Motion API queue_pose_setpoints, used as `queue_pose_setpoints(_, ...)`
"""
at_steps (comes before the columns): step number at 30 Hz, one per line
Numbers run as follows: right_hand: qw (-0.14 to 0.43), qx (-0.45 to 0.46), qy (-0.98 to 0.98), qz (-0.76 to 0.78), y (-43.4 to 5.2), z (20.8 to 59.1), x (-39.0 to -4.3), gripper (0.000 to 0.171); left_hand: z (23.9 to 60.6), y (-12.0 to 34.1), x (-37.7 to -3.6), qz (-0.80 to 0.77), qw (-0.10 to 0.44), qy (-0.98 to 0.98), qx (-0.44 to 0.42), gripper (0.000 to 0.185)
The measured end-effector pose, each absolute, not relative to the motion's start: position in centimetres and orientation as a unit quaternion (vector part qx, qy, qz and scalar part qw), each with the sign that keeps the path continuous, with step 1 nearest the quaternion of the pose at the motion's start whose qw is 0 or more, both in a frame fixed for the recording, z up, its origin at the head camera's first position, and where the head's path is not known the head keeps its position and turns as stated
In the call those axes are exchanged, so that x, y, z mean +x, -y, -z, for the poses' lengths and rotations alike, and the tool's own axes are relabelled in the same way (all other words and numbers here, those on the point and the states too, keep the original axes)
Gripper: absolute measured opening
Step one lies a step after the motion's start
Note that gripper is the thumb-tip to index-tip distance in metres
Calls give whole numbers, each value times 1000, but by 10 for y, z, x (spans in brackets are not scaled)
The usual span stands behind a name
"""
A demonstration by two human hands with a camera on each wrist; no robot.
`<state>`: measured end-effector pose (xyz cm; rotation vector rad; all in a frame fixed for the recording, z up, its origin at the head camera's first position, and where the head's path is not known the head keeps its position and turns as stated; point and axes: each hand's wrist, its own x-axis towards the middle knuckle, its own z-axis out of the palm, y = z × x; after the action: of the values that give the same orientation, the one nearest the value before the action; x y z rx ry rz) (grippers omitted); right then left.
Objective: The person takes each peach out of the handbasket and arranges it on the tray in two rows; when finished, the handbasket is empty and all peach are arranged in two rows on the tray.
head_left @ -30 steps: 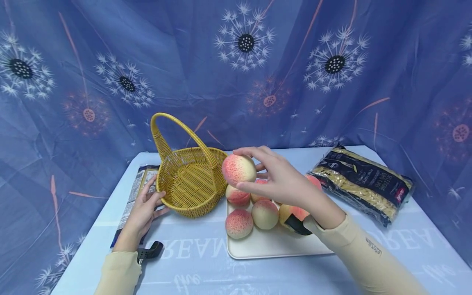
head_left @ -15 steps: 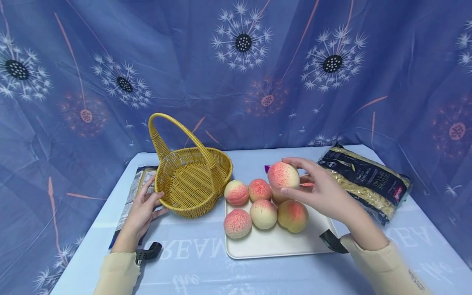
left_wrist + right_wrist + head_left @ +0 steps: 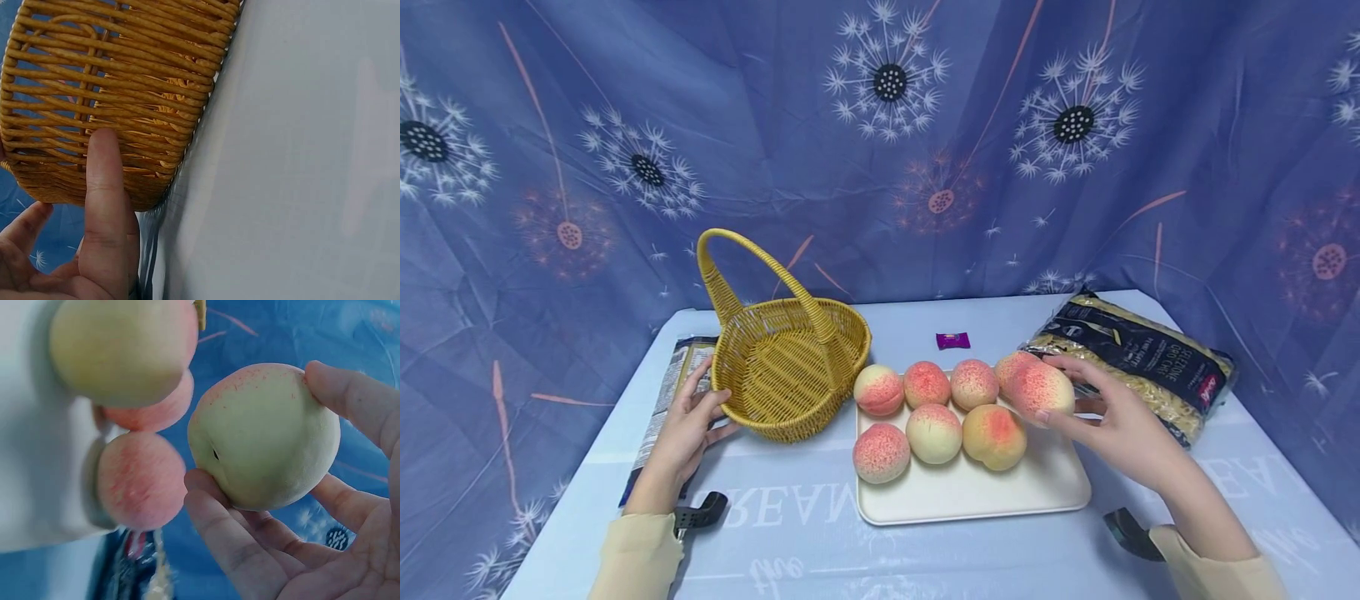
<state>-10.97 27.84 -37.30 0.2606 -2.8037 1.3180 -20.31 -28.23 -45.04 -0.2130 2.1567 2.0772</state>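
My right hand (image 3: 1116,425) holds a pink and cream peach (image 3: 265,437) between thumb and fingers, over the right part of the white tray (image 3: 970,500). In the head view the held peach overlaps another peach (image 3: 1011,367) at the tray's back right. Several more peaches stand in two rows, among them a yellowish one (image 3: 995,437) and a speckled pink one (image 3: 882,454). My left hand (image 3: 688,429) touches the left side of the yellow wicker basket (image 3: 790,427), one finger lying straight against the weave (image 3: 125,81). The basket's tall handle (image 3: 767,258) arches over its bare inside.
A pasta bag (image 3: 1142,358) lies at the back right, beyond my right hand. Behind the tray is a small purple wrapped packet (image 3: 952,340). A flat printed package (image 3: 662,408) lies left of the basket, partly under my left arm. Patterned blue cloth (image 3: 887,192) hangs behind the table.
My right hand has carried the peach from beside the basket rightward and down over the tray. The purple packet and the tray's back row came into view. My left hand stays at the basket.
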Motion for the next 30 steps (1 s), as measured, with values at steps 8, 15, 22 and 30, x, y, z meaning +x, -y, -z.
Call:
queue_pose_setpoints(8, 7, 69, 905, -419, -292, 394, -100, 68, 452, 284, -204, -688, 73, -719, -73, 77)
queue_pose_setpoints(15, -11, 42, 910, -412, -299, 408, -96, 69, 452, 285, -203, -684, 74, -722, -74, 77)
queue_pose_setpoints(22, 2, 68, 908, -413, -304, 422, -98, 68, 452, 285, -202, -687, 72, -720, -65, 78)
queue_pose_setpoints(30, -6, 67, 914, -400, -308, 432, -102, 69, 451, 284, -204, -686, 76, -721, -67, 78)
